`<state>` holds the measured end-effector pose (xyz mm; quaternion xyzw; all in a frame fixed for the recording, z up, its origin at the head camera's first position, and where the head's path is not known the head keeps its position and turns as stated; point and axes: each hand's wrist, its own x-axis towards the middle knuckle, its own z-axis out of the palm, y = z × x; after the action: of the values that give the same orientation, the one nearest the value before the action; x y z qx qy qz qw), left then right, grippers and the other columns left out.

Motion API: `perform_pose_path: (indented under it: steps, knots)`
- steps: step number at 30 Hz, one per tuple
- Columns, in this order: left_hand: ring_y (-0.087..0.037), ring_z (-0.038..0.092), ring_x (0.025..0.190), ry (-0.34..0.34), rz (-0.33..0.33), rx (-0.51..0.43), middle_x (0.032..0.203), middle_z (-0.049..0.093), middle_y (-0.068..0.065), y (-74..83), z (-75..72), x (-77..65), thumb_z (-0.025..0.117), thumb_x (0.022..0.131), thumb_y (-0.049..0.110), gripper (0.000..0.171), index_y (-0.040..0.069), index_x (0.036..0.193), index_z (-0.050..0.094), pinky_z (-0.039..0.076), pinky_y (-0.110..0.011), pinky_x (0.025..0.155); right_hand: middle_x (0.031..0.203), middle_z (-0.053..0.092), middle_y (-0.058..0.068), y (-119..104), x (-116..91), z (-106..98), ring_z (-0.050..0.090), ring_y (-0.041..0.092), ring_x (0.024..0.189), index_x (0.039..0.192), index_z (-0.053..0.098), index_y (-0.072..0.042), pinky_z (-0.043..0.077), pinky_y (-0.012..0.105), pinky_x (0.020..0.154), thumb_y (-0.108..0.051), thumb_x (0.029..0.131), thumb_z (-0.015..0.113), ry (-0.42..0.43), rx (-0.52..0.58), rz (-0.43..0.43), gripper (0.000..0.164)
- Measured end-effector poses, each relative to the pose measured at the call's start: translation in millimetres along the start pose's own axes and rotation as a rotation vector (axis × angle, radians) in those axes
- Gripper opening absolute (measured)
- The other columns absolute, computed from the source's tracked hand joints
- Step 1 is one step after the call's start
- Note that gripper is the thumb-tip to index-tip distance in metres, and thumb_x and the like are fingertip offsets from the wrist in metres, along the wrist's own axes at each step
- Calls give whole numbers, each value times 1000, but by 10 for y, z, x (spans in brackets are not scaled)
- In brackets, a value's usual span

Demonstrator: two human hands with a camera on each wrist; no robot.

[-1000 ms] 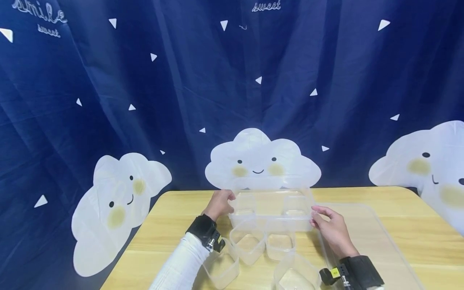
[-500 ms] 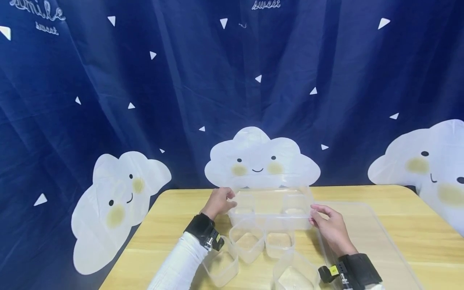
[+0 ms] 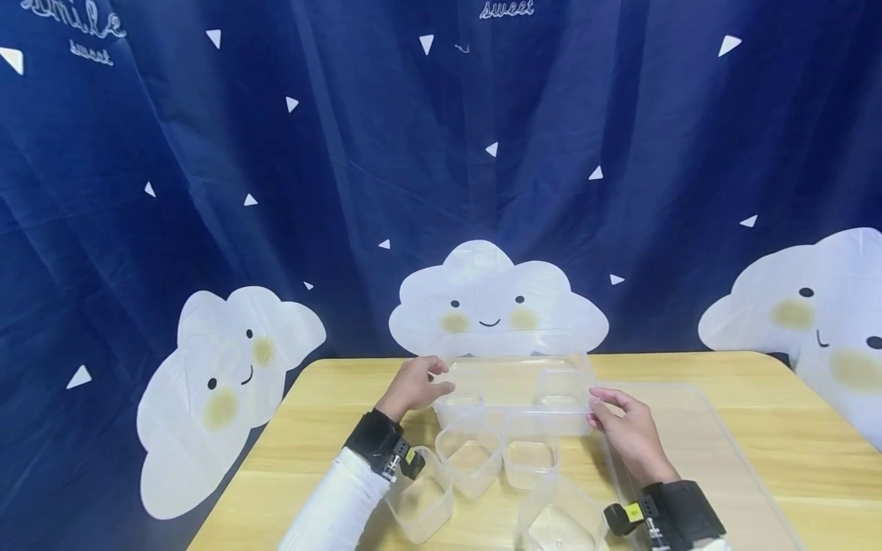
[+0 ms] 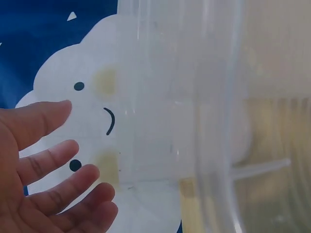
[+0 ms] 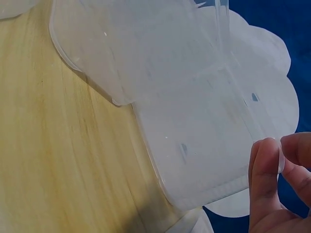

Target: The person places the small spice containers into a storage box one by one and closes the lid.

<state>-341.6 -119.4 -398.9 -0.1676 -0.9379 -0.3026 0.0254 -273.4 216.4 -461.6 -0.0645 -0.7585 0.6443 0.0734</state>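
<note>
A large clear plastic box (image 3: 513,422) stands at the back of the table, with two smaller clear containers showing through its wall. My right hand (image 3: 634,432) pinches the box's right rim between thumb and fingertips, as the right wrist view of the box (image 5: 199,145) also shows. Beside the box's left end, my left hand (image 3: 413,385) is held with fingers spread and slightly bent. In the left wrist view a gap lies between the left hand (image 4: 63,179) and the box wall (image 4: 150,107), and nothing is in its fingers.
Several small clear tubs stand in front of the box, among them one tub (image 3: 470,463), another (image 3: 530,467) and one near the front edge (image 3: 560,528). A large flat translucent lid (image 3: 717,459) lies on the wooden table (image 3: 813,474) at right. A blue curtain (image 3: 358,153) hangs behind.
My left hand has come away from the box's left end, its thumb and fingers opening apart. The right hand keeps its pinch on the rim, and the box stays put.
</note>
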Motion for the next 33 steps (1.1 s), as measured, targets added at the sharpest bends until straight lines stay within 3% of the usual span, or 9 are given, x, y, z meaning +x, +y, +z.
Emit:
perform_pose_path:
  steps: [9, 15, 21, 26, 33]
  knots:
    - [-35, 59, 112, 73, 7, -82, 122, 63, -12, 62, -9, -130, 72, 87, 27, 37, 6, 117, 63, 47, -46, 94, 133, 47, 28, -9, -17, -37, 63, 4, 77, 132, 50, 10, 54, 19, 74, -10, 99, 53, -16, -2, -4, 38]
    - [-39, 54, 118, 121, 9, -140, 132, 56, -18, 113, -25, -227, 71, 87, 25, 50, 3, 129, 54, 45, -50, 96, 134, 47, 28, -21, -18, -62, 65, 9, 80, 133, 50, 9, 54, 21, 73, -14, 100, 55, -35, -27, -3, 41]
    - [-38, 48, 126, 204, -34, -338, 139, 48, -20, 183, -38, -324, 65, 93, 16, 51, 0, 137, 46, 42, -50, 101, 134, 47, 30, -56, -18, -74, 66, 15, 83, 133, 49, 10, 55, 23, 72, -15, 99, 56, -69, -36, -17, 42]
    - [-39, 45, 129, 230, -65, -458, 141, 47, -20, 223, -61, -387, 56, 97, 19, 47, 0, 139, 44, 38, -50, 105, 135, 46, 30, -92, -27, -90, 66, 17, 83, 133, 49, 10, 55, 25, 71, -15, 98, 57, -91, -62, -31, 44]
    - [-43, 34, 135, 148, -89, -670, 146, 38, -25, 240, -128, -492, 41, 103, 26, 52, -5, 144, 35, 29, -60, 107, 133, 47, 29, -129, -61, -116, 64, 20, 86, 132, 50, 8, 55, 29, 70, -20, 98, 59, -110, -144, -34, 46]
